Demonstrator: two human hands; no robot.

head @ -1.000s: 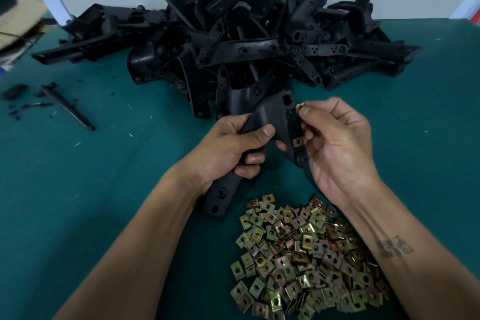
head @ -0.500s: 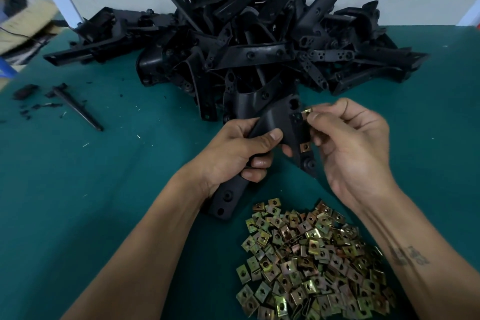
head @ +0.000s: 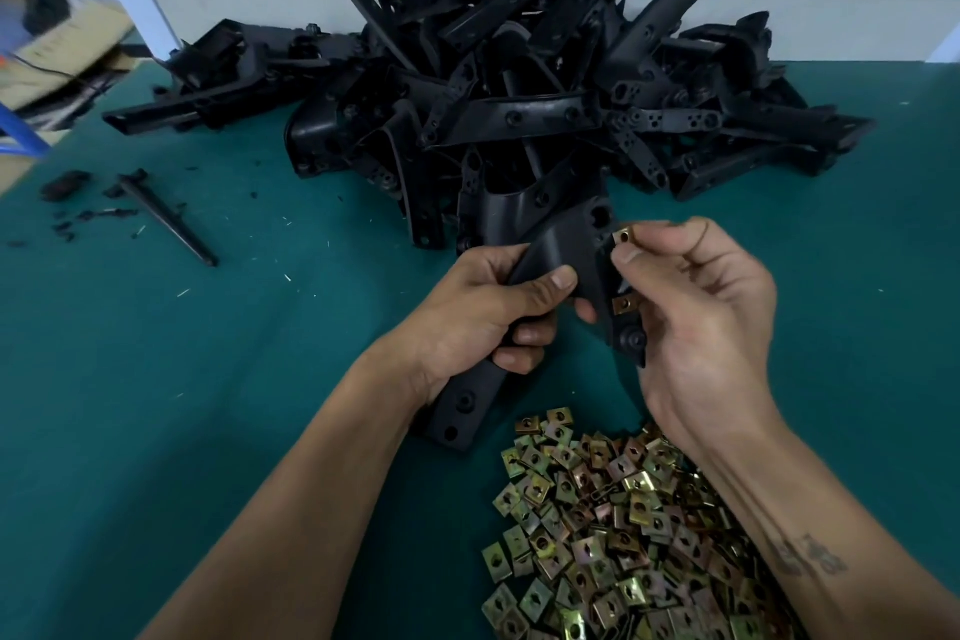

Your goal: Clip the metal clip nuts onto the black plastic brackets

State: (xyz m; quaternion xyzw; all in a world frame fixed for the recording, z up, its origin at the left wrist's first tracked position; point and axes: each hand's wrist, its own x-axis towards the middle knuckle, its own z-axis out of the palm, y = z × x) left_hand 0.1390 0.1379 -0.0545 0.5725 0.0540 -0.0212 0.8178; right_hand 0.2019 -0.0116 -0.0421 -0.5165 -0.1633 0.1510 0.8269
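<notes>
A curved black plastic bracket (head: 558, 255) with round holes is gripped by the curled fingers of the left hand (head: 488, 312) above the green bench (head: 208, 379). One brass-coloured metal clip nut (head: 623, 304) is seated on its edge; a second (head: 622, 237) is pinched by the right hand (head: 701, 307). Many loose nuts (head: 623, 535) are heaped below.

Right hand (head: 701, 307) has drawn its clip nut (head: 622, 237) (barely) off the bracket (head: 566, 250).

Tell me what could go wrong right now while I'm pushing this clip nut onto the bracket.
The clip nut is only pinched at the right hand's fingertips beside the bracket edge, so it could slip or go on crooked. If dropped, it might vanish into the loose clip nut pile below. The left hand grips the bracket midway, so it may twist under pressure.
</notes>
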